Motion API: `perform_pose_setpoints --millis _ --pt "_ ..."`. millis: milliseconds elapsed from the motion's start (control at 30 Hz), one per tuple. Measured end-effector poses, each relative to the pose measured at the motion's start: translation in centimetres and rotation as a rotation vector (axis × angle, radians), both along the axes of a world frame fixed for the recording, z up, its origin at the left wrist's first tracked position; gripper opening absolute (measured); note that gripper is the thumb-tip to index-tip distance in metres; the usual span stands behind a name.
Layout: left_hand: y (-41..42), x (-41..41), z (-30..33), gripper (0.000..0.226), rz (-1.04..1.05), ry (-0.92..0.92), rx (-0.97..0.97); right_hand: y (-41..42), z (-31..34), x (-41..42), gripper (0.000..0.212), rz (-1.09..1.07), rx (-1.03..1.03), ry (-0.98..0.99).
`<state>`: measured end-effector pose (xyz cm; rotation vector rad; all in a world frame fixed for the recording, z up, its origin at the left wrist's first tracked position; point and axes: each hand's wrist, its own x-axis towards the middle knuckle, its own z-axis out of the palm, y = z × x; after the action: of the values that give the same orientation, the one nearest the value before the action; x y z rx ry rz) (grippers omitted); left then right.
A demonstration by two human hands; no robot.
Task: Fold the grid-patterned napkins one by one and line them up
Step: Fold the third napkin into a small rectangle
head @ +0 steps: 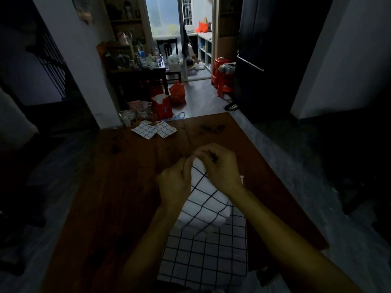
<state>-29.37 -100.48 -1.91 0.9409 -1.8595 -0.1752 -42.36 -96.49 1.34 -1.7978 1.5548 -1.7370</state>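
Observation:
A white napkin with a dark grid hangs lifted over the middle of the wooden table. My left hand and my right hand pinch its top edge close together. Its lower part droops onto a flat pile of the same grid napkins at the table's near edge. Two folded grid napkins lie side by side at the far left edge of the table, touching each other.
Beyond the table's far edge the floor holds red bags, a red box and other clutter. A dark cluttered table and chair stand further back on the left. Red stools stand at the right by a doorway.

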Motion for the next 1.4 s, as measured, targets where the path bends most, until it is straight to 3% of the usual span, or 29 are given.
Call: perform_pose_setpoints --millis 100,300,467,600,700,800,933,1000,1133,1200,1267,1333,1400 --pt "-0.3 1.1 -0.3 0.067 0.019 0.008 0.005 0.0 0.5 0.0 0.008 -0.051 -0.021 -0.020" --pt "0.0 2.2 -0.7 0.054 0.042 0.107 0.068 0.0 2.4 -1.6 0.008 -0.130 -0.071 0.045" --pt "-0.1 2.7 -1.9 0.065 0.052 0.073 0.114 0.0 2.5 -3.7 0.009 -0.189 -0.035 0.002" --pt "-0.4 4.5 -3.9 0.073 0.162 -0.018 0.255 0.6 3.2 -5.6 0.014 -0.258 -0.101 -0.013" --pt "0.1 4.3 -4.0 0.071 0.199 -0.077 0.212 0.3 3.4 -6.5 0.009 -0.251 -0.106 0.128" --pt "0.5 1.8 -1.5 0.050 0.048 -0.009 0.176 -0.4 2.2 -6.0 0.010 -0.142 -0.065 0.286" --pt "0.0 -0.8 1.6 0.027 -0.369 0.061 0.370 -0.9 0.8 -4.7 0.010 -0.036 -0.061 0.260" --pt "0.1 -1.4 1.7 0.013 -0.453 0.109 0.501 -0.9 0.7 -4.0 0.010 0.006 -0.030 0.145" --pt "-0.6 -1.4 0.7 0.011 -0.384 0.241 0.566 -0.5 0.9 -3.6 0.022 0.053 0.152 -0.052" --pt "-0.9 -1.0 0.3 0.019 -0.346 0.319 0.564 -0.3 0.4 -4.5 0.026 0.059 0.313 -0.045" --pt "-1.1 -0.5 -0.2 0.031 -0.297 0.359 0.569 0.1 -0.5 -5.8 0.015 0.124 0.467 -0.021" --pt "-1.4 0.0 -1.0 0.037 -0.277 0.362 0.605 0.1 -1.5 -6.9 0.028 0.178 0.547 -0.063" --pt "-1.9 0.4 -2.3 0.039 -0.290 0.326 0.668 -0.2 -2.3 -7.6 0.020 0.157 0.595 -0.121"
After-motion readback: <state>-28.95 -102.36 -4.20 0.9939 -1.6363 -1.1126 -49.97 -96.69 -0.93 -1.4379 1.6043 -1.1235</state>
